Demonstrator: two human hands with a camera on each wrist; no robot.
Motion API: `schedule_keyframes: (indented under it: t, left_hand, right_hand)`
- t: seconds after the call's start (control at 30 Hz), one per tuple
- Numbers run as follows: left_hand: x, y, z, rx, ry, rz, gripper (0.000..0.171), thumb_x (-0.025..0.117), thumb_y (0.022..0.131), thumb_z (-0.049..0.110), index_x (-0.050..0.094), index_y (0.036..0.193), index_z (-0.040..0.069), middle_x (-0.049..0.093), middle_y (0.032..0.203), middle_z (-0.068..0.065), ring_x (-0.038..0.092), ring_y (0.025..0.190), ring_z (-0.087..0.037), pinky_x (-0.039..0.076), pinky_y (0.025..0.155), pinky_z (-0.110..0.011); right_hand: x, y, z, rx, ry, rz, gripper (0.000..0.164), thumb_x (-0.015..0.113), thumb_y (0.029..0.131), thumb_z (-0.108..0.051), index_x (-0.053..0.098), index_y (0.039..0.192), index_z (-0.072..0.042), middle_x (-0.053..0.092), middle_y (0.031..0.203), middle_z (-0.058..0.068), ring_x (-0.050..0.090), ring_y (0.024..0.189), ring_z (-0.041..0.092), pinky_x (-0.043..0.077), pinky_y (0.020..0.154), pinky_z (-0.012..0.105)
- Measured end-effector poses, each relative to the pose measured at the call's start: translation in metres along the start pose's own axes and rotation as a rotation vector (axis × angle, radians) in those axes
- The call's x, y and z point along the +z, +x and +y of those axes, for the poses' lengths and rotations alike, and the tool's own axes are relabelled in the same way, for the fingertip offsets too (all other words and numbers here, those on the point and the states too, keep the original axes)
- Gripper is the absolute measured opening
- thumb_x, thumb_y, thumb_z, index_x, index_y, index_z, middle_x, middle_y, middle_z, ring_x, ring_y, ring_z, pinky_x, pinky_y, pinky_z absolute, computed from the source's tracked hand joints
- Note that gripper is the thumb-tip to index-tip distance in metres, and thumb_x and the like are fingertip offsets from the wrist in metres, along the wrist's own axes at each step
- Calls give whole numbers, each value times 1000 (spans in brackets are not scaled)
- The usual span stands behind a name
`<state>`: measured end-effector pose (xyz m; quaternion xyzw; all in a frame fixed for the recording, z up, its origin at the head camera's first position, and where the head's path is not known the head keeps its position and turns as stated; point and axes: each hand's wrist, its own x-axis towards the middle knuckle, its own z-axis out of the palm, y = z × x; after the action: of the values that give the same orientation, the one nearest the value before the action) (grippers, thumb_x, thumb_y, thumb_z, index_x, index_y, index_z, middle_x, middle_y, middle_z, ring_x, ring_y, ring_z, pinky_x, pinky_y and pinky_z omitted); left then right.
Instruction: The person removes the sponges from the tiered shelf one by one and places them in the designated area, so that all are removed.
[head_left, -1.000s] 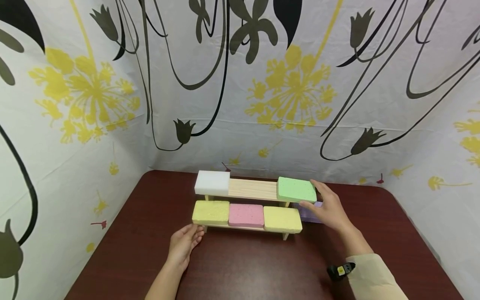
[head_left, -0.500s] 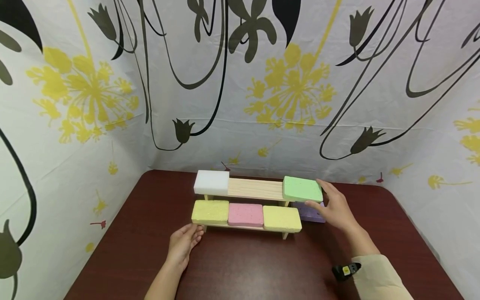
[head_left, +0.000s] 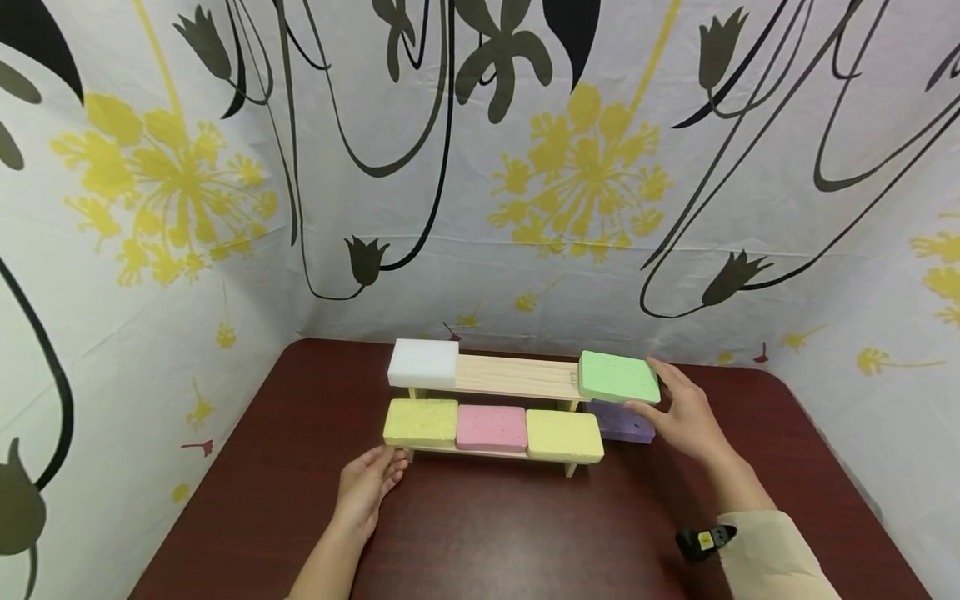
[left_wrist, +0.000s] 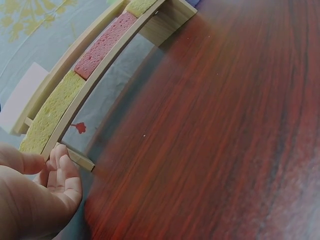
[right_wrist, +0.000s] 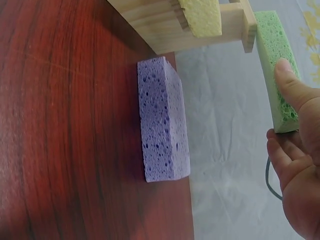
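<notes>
"What's the left hand (head_left: pixel 367 487) doing?"
"Pinching the lower left corner of the wooden rack (head_left: pixel 517 375); steadying it, I'd guess."
"And the right hand (head_left: pixel 686 421)?"
"Part-spread, gripping the green sponge (head_left: pixel 618 377), which overhangs the rack's top right end. Handling that seems the step in hand; the next move calls for a firm grip."

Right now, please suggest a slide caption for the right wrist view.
The right hand grips a green sponge at the end of a wooden rack; a purple sponge lies on the table.
</notes>
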<state>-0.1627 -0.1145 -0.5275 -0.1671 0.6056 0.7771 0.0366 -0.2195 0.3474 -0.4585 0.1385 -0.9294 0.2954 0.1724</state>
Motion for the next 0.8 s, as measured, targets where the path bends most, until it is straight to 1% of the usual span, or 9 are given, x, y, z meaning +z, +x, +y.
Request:
schedule_keyframes:
  t: [0.2,0.4,0.53,0.57,0.63,0.67,0.73,0.77,0.8]
  left_hand:
    - [0,0,0,1,7,-1,41,56,105,13,48,133,-16,71,101,-10,67,86,-11,57,78,-23]
    - [1,-1,1,2,14,2,42,56,106,13,48,134,-16,71,102,-11,67,87,-12,57,79,-23]
    - [1,0,1,3,14,6,42,56,106,15,49,134,-16,71,101,-10,67,87,-11,57,78,-23]
    - [1,0,1,3,14,7,42,56,106,15,49,133,-16,71,100,-10,67,87,-11,57,78,-23]
    - [1,0,0,1,13,7,41,56,106,14,49,133,-16,71,100,-10,67,86,-11,57,79,-23]
    - [1,0,0,2,13,8,41,56,106,14,49,133,-16,71,100,-10,67,86,-11,57,78,-23]
    - [1,0,0,2,13,7,41,56,106,14,49,133,-16,71,100,-10,67,86,-11,57,79,-23]
    - [1,0,0,2,12,7,41,56,106,14,49,133,-16,71,100,-10,67,86,-11,57,79,-23]
    - [1,0,0,2,12,6,42,56,106,14,49,133,-16,71,100,-10,67,86,-11,57,79,-23]
  right_hand:
    - [-5,-2,6,3,8,5,80,84,85,-13,40,149,7,50,138,28,59,114,42,54,87,52]
    - [-11,-6,13,36,-4,-22,79,81,88,-15,37,150,8,47,142,30,57,117,44,52,90,54]
    - [-15,-10,19,41,0,-33,79,81,88,-12,36,150,8,46,141,30,56,117,44,52,90,53]
    - [-16,-11,21,40,-3,-34,79,81,88,-12,36,150,8,47,140,30,57,117,44,53,90,51]
    - [-18,-13,25,40,2,-34,80,81,88,-12,36,150,8,46,140,31,57,117,45,56,91,31]
    - [-19,-14,27,39,3,-34,80,81,88,-12,36,150,8,46,140,31,57,117,45,54,89,20]
    - [-21,-16,32,38,9,-36,80,81,88,-12,35,150,9,46,140,32,57,116,47,43,85,2]
    - [-22,-17,34,38,10,-36,80,81,88,-12,36,150,9,46,140,32,57,116,47,36,83,-3]
    - [-22,-18,36,37,13,-36,80,81,88,-12,35,150,9,46,140,32,57,116,48,31,81,-6]
